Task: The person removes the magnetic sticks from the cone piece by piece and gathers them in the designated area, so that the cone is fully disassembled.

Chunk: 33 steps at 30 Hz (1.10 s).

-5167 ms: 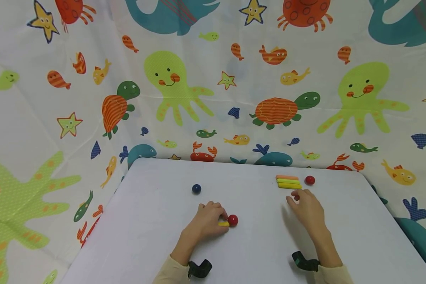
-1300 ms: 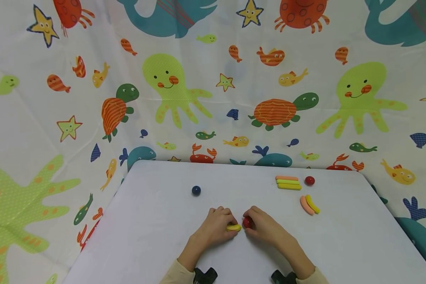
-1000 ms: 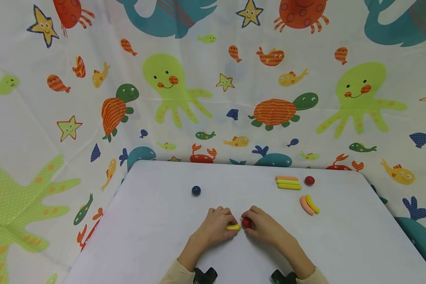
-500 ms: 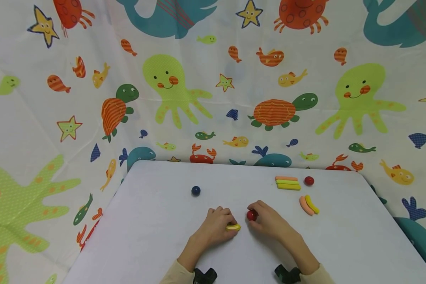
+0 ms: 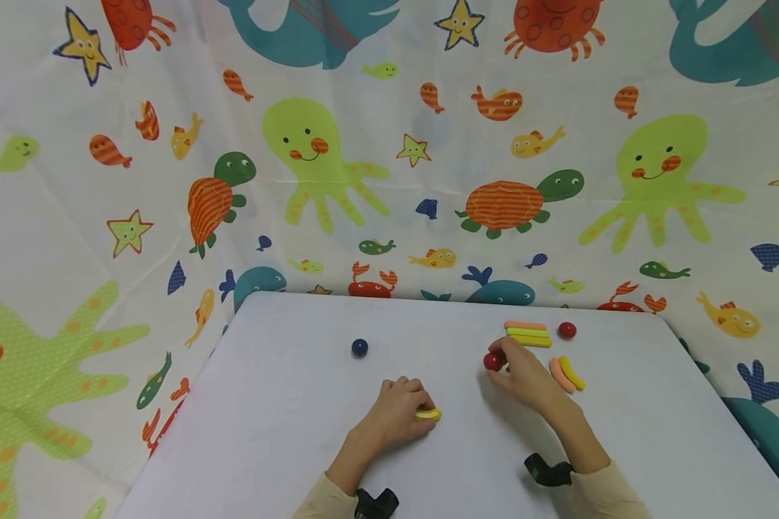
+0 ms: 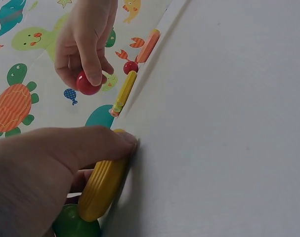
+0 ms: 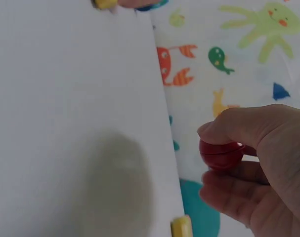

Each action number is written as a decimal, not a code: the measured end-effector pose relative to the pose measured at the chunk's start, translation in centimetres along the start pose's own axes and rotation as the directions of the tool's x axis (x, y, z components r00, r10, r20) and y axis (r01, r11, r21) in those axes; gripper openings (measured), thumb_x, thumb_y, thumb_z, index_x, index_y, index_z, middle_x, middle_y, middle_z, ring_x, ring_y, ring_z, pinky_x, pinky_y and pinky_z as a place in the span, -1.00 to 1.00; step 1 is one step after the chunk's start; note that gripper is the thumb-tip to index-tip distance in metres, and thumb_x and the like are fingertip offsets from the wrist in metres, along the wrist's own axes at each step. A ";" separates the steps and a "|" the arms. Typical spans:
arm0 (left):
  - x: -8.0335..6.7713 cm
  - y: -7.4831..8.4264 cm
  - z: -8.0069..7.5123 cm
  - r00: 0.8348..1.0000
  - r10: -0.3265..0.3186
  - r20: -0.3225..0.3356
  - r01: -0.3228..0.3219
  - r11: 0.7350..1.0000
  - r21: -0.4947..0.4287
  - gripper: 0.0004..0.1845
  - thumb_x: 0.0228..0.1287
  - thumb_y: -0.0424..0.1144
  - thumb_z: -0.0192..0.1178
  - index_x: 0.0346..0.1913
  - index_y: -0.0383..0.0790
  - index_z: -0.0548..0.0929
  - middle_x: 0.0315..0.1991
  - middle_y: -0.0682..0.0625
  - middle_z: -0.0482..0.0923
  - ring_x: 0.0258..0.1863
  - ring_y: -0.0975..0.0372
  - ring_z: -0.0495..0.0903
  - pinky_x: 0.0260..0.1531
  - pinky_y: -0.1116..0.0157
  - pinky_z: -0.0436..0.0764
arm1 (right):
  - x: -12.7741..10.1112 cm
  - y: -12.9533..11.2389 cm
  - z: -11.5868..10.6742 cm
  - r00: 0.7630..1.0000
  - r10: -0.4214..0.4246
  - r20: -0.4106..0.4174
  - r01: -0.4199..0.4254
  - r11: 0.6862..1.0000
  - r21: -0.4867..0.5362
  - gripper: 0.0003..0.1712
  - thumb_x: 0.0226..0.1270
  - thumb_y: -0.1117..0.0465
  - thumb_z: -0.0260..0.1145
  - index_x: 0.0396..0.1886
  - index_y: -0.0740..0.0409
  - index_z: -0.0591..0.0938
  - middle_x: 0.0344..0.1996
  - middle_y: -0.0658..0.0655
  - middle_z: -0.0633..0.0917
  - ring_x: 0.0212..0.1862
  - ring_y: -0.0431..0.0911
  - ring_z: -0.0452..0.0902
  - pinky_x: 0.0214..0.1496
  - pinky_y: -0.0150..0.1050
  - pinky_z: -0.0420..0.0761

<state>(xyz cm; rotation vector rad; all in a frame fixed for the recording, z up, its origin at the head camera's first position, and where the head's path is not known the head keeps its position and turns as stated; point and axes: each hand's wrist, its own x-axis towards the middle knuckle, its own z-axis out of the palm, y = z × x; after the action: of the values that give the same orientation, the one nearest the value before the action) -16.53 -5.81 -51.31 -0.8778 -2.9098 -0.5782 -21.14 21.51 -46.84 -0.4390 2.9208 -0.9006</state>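
The right hand (image 5: 526,371) is pinching the red ball (image 5: 493,361); keeping it steady matters while the left hand (image 5: 396,411) is gripping the yellow stick (image 5: 427,415)

So the red ball (image 5: 493,361) is small, glossy and round, pinched between thumb and fingertips of the right hand (image 5: 526,375) and lifted a bit off the table, right of centre, just near-left of the stacked sticks; the wrist views show it clear of the surface, thumb on top. The yellow stick (image 5: 427,414) is a short ribbed rod with rounded ends; it lies flat on the table near the middle, under the curled fingers of the left hand (image 5: 392,412), one end poking out right.
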 end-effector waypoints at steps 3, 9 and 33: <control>0.0 0.0 -0.1 1.000 0.003 0.000 -0.003 1.000 -0.007 -0.84 0.19 -0.01 0.38 -0.21 0.07 0.76 -0.23 0.19 0.58 -0.25 0.35 0.41 -0.13 0.22 0.33 | 0.2 1.0 -1.0 0.999 -0.006 -0.034 0.006 1.000 -0.011 -0.50 0.21 0.25 0.47 0.10 0.25 0.49 -0.08 0.18 0.63 -0.08 -0.03 0.55 0.01 -0.05 0.70; 0.0 0.0 -0.2 1.000 -0.002 0.005 0.002 1.000 -0.003 -0.83 0.19 -0.01 0.38 -0.20 0.07 0.75 -0.22 0.18 0.59 -0.24 0.35 0.42 -0.12 0.21 0.34 | 0.2 3.0 -2.6 0.997 -0.011 -0.076 0.008 0.999 -0.036 -0.51 0.24 0.29 0.43 0.11 0.32 0.47 -0.08 0.24 0.62 -0.06 0.04 0.56 0.01 0.01 0.69; 0.1 0.0 -0.2 0.999 -0.024 0.028 0.024 1.000 -0.008 -0.81 0.21 0.02 0.35 -0.17 0.08 0.75 -0.20 0.19 0.58 -0.21 0.34 0.41 -0.08 0.19 0.33 | 0.0 9.6 -6.3 0.955 0.190 -0.226 -0.204 0.978 -0.040 -0.46 0.33 0.23 0.32 0.18 0.44 0.40 0.07 0.46 0.43 -0.02 0.26 0.45 0.06 0.20 0.61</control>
<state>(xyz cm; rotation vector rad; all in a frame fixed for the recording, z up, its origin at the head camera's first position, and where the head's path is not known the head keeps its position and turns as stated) -16.59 -5.84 -51.16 -0.8602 -2.9490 -0.5856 -24.38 32.52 -46.95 -0.0480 3.1271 -0.8833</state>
